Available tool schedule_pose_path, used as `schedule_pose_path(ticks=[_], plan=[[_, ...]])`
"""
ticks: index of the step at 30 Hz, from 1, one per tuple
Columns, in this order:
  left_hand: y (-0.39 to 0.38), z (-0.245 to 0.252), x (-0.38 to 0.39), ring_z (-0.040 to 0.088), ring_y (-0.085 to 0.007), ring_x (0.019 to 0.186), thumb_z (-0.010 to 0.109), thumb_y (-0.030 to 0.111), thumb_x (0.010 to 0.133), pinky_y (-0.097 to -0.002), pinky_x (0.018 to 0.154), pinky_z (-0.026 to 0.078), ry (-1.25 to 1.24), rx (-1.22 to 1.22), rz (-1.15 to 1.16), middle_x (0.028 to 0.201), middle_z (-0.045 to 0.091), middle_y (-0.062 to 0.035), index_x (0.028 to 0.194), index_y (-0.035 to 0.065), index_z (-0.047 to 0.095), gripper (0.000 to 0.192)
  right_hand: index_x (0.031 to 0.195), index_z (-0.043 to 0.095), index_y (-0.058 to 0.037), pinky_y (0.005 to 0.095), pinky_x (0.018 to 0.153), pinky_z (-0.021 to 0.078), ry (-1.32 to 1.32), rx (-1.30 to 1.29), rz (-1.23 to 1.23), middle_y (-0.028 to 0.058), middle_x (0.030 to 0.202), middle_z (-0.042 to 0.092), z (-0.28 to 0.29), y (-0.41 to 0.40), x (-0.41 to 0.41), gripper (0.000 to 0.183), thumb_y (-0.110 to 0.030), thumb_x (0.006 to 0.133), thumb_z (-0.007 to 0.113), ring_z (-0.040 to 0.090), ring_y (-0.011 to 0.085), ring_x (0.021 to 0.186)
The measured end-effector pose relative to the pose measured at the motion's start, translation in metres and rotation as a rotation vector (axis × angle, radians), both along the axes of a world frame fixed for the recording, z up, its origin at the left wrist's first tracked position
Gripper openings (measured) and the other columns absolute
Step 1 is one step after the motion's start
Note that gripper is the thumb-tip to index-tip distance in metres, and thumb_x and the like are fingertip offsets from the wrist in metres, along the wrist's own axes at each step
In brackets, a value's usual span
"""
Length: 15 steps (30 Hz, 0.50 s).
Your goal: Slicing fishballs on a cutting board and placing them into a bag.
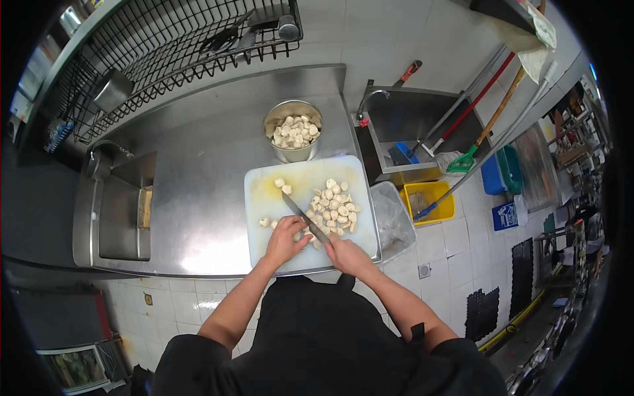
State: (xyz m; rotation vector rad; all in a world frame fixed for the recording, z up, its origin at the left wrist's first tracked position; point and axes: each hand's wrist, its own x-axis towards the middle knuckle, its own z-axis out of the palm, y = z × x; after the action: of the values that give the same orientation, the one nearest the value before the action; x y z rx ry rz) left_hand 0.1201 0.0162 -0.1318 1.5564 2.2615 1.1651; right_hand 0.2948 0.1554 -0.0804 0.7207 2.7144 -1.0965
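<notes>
My right hand (347, 255) grips the handle of a kitchen knife (305, 218), its blade slanting away to the far left over a white cutting board (267, 198). Close to the blade's left side is my left hand (286, 240), fingers curled and thumb apart. Pale pieces, apparently button mushrooms, lie beneath that hand; whether it grips one is hidden. A heap of cut mushrooms (342, 210) covers the board's right side. Two mushrooms (283, 185) rest near the blade tip, and others (265, 222) lie to the left of my left hand.
Behind the board stands a round steel pot (292, 155) full of mushroom pieces. The steel counter (198, 198) has a sink (124, 218) at left. A wire rack (188, 54) hangs above. At right are a lined bin (394, 220), a yellow bucket (448, 198) and long-handled mops (500, 104).
</notes>
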Motion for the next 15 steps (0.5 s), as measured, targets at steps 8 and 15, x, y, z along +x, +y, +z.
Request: schedule_pose_path(ticks=[8,15], plan=[[0.013,0.008,-0.011,0.064,-0.0332,0.112,0.077,0.016,0.085,-0.0428,0.096,0.051,-0.100,0.007,-0.010,0.115,0.070,-0.0149,0.100,0.0011,0.072,0.021,0.110,0.052,0.0014,0.0611,0.070,0.0495,-0.020,-0.002,-0.075,0.0300,0.080,0.068,0.025,0.006,0.016,0.028,-0.026,0.104,0.050,0.066,0.0516,0.077],[0.034,0.014,-0.095,0.061,-0.0341,0.122,0.072,0.012,0.088,-0.0425,0.103,0.049,-0.068,0.047,0.304,0.125,0.067,-0.0171,0.115,0.0041,0.070,0.028,0.101,0.052,0.0033,0.0519,0.067,0.0482,0.031,-0.310,-0.174,0.0277,0.080,0.067,0.036,-0.016,0.036,0.030,-0.026,0.104,0.054,0.065,0.0466,0.075]])
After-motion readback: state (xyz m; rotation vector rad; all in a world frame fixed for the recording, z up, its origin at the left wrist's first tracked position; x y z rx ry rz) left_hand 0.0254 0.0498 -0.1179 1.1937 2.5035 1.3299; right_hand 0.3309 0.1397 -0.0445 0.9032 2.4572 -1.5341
